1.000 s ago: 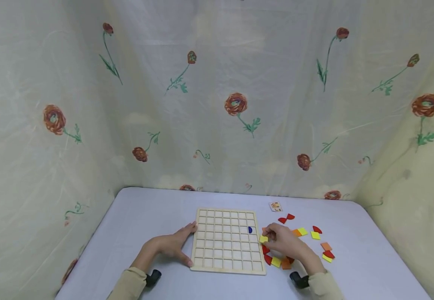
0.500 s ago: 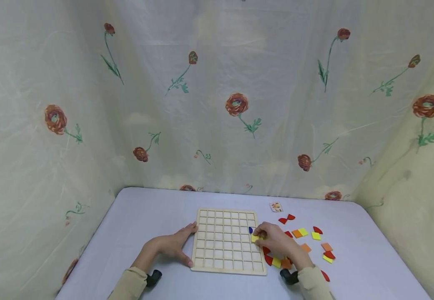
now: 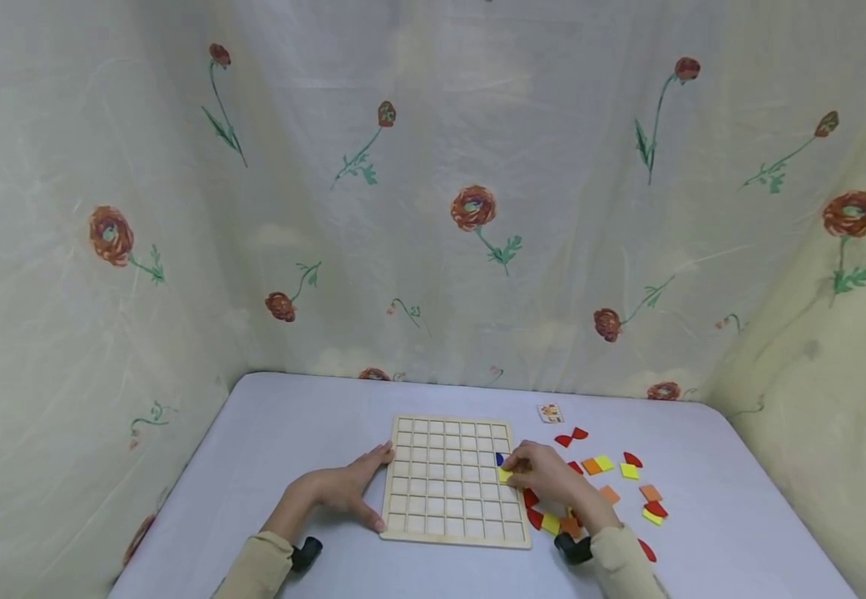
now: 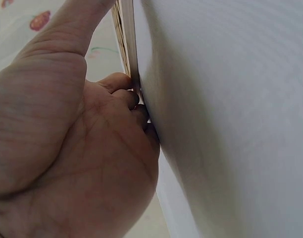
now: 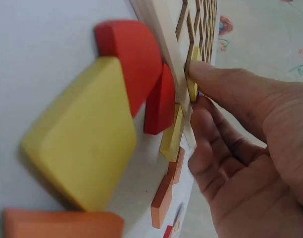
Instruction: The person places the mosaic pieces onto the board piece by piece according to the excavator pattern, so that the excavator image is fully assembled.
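A light wooden grid board (image 3: pixel 455 543) lies on the white table. My left hand (image 3: pixel 343 489) is at its left side with thumb and fingers spread. The left wrist view shows the fingertips against the edge of the board (image 4: pixel 127 39). Over a cell in the right-hand column, my right hand (image 3: pixel 545 472) pinches a yellow square tile (image 3: pixel 504 475). In the right wrist view the thumb lies on this yellow tile (image 5: pixel 193 87), which stands tilted at the cell. Just above it, a blue rounded piece (image 3: pixel 500 458) sits in its cell, partly hidden by the fingers.
Right of the board lie red quarter-round pieces (image 3: pixel 535 518), yellow tiles (image 3: pixel 550 523) and orange tiles (image 3: pixel 571 527), some close to the board's edge. A small picture card (image 3: pixel 550 413) lies at the back. A floral curtain (image 3: pixel 433 208) hangs behind the table.
My right hand has carried the yellow tile left, from beside the board to the cell below the blue piece. The left hand has stayed at the board's edge.
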Available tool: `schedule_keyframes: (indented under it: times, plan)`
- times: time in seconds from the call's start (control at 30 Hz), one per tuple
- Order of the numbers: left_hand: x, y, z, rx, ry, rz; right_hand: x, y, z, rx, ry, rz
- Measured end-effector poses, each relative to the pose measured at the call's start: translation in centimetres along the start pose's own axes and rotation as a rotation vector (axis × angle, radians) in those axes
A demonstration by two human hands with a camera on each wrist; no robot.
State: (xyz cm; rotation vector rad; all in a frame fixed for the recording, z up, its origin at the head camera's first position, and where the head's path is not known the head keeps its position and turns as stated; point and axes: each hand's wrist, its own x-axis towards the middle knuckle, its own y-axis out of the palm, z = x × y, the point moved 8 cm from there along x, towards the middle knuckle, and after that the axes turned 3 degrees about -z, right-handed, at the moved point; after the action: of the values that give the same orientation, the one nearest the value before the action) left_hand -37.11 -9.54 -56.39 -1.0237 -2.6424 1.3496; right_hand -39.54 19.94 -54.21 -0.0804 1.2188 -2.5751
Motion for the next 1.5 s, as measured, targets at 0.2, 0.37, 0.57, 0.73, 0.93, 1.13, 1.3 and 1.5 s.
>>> schedule_keyframes:
  times: [0.2,0.37,0.57,0.73,0.93,1.13,1.3,1.5]
  plan:
    - [0.0,-0.1,-0.1,0.0,-0.003,-0.004,-0.3,0.1,-0.1,-0.005,0.014,-0.022]
    - [-0.1,-0.1,0.0,0.002,-0.005,-0.01,-0.3,-0.1,0.0,-0.017,0.01,-0.037]
    - [0.0,0.0,0.0,-0.001,-0.005,-0.014,-0.4,-1.8,-1.0,0.047,0.051,-0.141]
    - [0.0,0.0,0.2,-0.009,-0.007,-0.01,-0.5,-3.5,-2.3,0.067,0.104,-0.19]
    - [0.0,0.0,0.2,-0.002,-0.002,-0.009,-0.6,-3.3,-3.4,0.076,0.122,-0.087]
    - [0.0,0.0,0.0,0.003,0.0,-0.01,-0.9,-2.2,-3.3,0.056,0.064,-0.017]
    - [0.1,0.0,0.1,0.013,-0.006,-0.013,-1.0,-1.8,-3.1,0.029,0.06,-0.002]
    - [0.1,0.0,0.3,0.018,-0.003,-0.014,-0.9,-2.1,-3.3,0.016,0.08,-0.052]
